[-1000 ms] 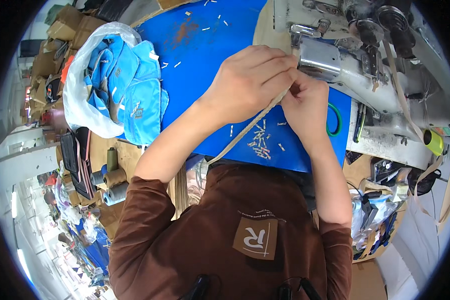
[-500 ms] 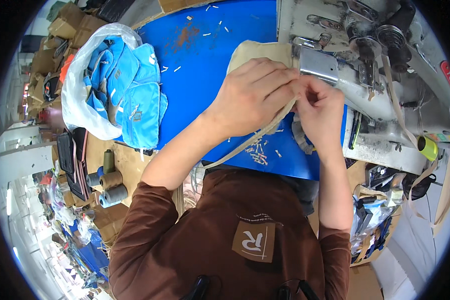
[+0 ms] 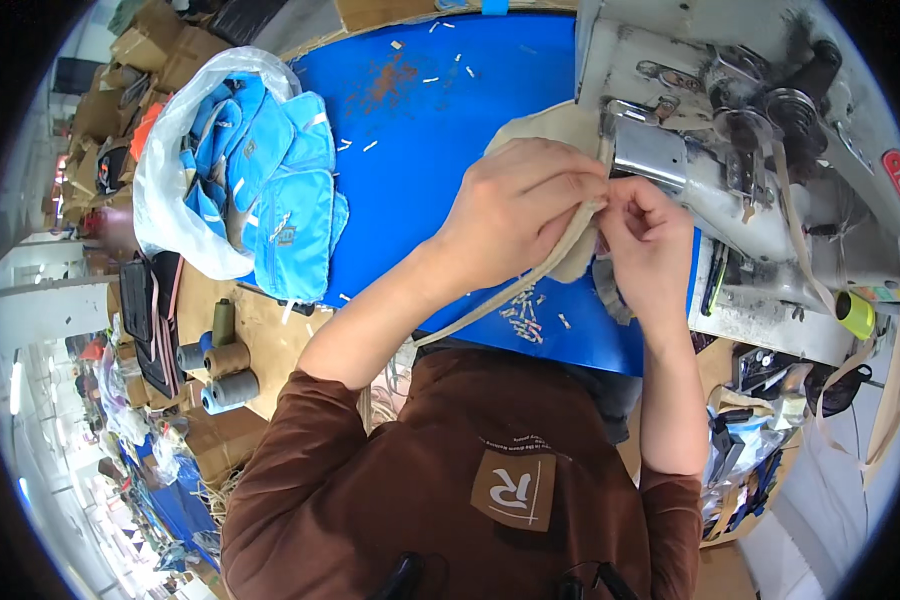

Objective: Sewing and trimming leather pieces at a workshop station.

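Note:
A beige piece of fabric (image 3: 535, 124) lies over the blue tabletop against the shiny metal plate (image 3: 650, 154) of a sewing machine. My left hand (image 3: 518, 208) is closed over this fabric, its fingertips pinching the edge beside the plate. From under that hand a beige strip (image 3: 485, 306) trails down over the table's near edge. My right hand (image 3: 652, 238) is closed too, thumb and bent fingers pinching the fabric's edge just below the plate. The fingertips of both hands almost meet, and they hide part of the fabric there.
At the left stands a white plastic bag (image 3: 155, 215) with light-blue fabric pieces (image 3: 295, 245). Thread cones (image 3: 232, 375) stand below it. Small scraps (image 3: 525, 320) dot the blue tabletop (image 3: 410, 170). The machine body (image 3: 750, 215) fills the right, with a beige tape (image 3: 792, 215) hanging from it.
The whole view has shifted slightly. Both hands stay at the fabric's edge by the plate, and the right fingers have curled a little differently. More of the fabric shows below the left hand.

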Motion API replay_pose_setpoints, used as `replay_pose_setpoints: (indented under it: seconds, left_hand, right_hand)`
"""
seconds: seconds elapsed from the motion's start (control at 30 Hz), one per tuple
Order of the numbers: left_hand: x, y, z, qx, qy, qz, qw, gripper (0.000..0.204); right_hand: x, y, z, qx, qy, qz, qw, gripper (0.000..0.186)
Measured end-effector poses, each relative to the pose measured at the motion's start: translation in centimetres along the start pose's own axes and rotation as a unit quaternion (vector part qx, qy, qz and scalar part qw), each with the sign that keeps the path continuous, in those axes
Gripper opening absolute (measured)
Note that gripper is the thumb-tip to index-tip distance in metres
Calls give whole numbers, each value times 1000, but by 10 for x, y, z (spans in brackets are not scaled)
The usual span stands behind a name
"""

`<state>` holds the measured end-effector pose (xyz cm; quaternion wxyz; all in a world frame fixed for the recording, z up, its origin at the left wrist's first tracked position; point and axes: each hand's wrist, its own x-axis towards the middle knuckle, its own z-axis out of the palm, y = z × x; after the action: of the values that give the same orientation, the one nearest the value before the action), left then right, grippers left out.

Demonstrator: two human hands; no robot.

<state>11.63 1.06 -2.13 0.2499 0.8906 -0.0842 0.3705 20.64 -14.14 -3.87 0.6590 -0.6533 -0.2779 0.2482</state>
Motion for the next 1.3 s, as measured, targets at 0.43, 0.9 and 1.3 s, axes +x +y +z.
replay_pose_setpoints:
  seconds: [0.43,0.9,1.3]
  left_hand:
    - [-1,14,0,16,-8,13,1000,30]
    - [9,6,-5,54,-34,62,996,24]
    - [5,1,-6,-45,15,-43,998,24]
  right_hand:
    - [-11,-10,-3,31,-2,29,999,6]
    - [3,-6,0,19,37,25,999,5]
    - [2,4,16,-165,72,-67,981,11]
